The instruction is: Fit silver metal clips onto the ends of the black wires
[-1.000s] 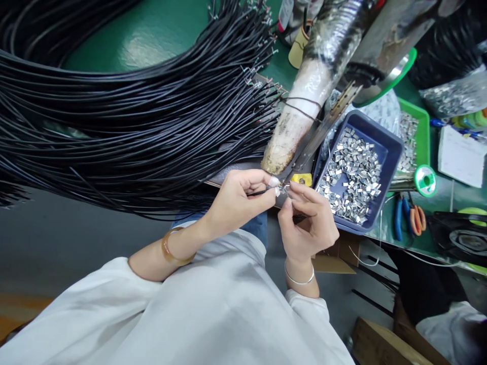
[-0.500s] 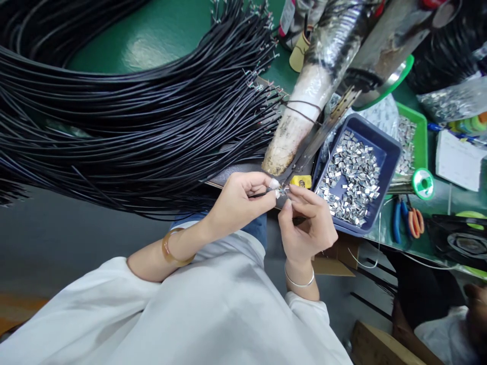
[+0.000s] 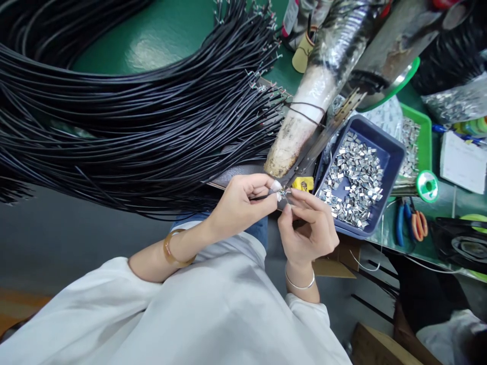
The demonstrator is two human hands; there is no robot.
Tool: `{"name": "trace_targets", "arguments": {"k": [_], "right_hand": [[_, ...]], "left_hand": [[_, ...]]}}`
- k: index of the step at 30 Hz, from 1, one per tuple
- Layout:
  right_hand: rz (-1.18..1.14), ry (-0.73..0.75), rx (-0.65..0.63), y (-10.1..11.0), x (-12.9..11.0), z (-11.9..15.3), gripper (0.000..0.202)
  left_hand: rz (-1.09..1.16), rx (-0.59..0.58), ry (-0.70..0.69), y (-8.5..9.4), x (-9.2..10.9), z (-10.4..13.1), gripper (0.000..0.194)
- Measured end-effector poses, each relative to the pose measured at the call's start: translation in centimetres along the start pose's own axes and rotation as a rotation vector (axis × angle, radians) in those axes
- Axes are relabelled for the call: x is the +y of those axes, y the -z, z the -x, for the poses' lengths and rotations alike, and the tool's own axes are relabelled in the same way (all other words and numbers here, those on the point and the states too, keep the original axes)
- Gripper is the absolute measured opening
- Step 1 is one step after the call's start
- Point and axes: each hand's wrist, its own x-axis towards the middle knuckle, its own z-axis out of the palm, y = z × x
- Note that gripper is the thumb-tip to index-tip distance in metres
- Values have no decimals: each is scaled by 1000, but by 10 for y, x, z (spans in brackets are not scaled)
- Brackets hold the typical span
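Note:
My left hand (image 3: pixel 249 203) is closed in a pinch on a black cable (image 3: pixel 262 195), close to its end. A small shiny metal connector (image 3: pixel 283 193) shows just past the fingertips. Facing it, my right hand (image 3: pixel 309 223) has its fingers curled, thumb and index tips drawn close at the connector; anything thin between them is too small to name. Directly behind the fingertips are the tip of a dark metal bar (image 3: pixel 304 162) and a yellow block (image 3: pixel 303 183).
A large bundle of black cables (image 3: pixel 152 116) covers the left. A plastic-wrapped duct (image 3: pixel 300 116) slants down above my hands. Right of them stand a blue tray (image 3: pixel 393 147) of metal connector shells, a green tray (image 3: pixel 426 137), a solder spool (image 3: pixel 426 186) and pliers (image 3: pixel 418 223). Another person sits at lower right.
The whole scene has shifted slightly rightward in view. My fingertips have turned a little, and the metal connector between them shows more plainly. Both hands keep nearly the same pose.

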Motion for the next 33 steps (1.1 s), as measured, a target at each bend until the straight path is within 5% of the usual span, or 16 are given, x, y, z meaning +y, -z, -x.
{"name": "trace_targets", "arguments": {"k": [24, 29, 33], "right_hand": [[82, 99, -5, 3, -1, 4, 19], [17, -42, -12, 2, -3, 1, 20], [94, 9, 9, 0, -3, 0, 22]], "left_hand": [[-16, -24, -15, 1, 0, 5, 12], [60, -47, 32, 4, 0, 6, 15], [59, -6, -1, 3, -3, 5, 15]]}}
